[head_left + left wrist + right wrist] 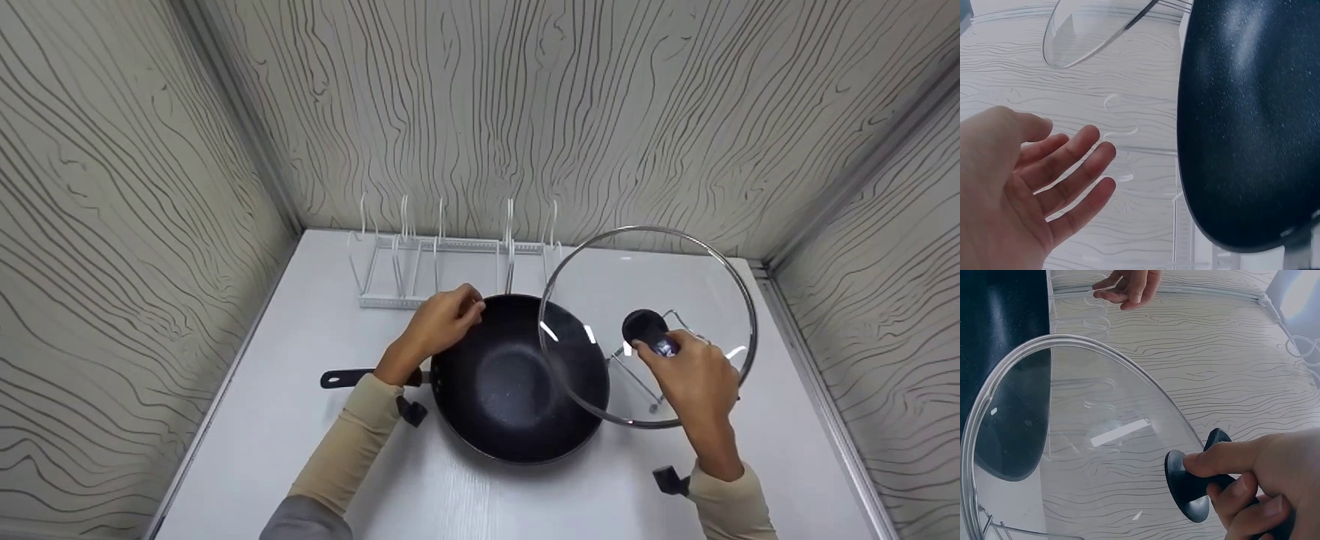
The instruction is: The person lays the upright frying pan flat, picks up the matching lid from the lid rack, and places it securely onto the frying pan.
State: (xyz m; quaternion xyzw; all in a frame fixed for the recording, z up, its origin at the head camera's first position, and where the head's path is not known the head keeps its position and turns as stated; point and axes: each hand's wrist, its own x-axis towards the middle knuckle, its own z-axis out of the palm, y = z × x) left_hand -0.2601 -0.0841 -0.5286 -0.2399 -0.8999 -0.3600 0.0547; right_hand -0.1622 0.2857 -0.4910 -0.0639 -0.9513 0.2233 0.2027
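Note:
A black wok (517, 382) sits on the white table, its long handle (345, 378) pointing left. My right hand (694, 375) grips the black knob (643, 327) of a large glass lid (645, 277). The lid is raised to the right of the wok, its left part overlapping the wok's right side in the head view. In the right wrist view, the thumb and fingers curl round the knob (1185, 486). My left hand (442, 322) hovers by the wok's upper left rim. Its loosely bent fingers (1075, 160) hold nothing in the left wrist view.
A white wire rack (390, 303) with upright loops stands at the back of the table, behind the wok. Through the glass lid a small metal wire stand (637, 379) shows on the right. Wood-patterned panels (480, 112) enclose the back and sides.

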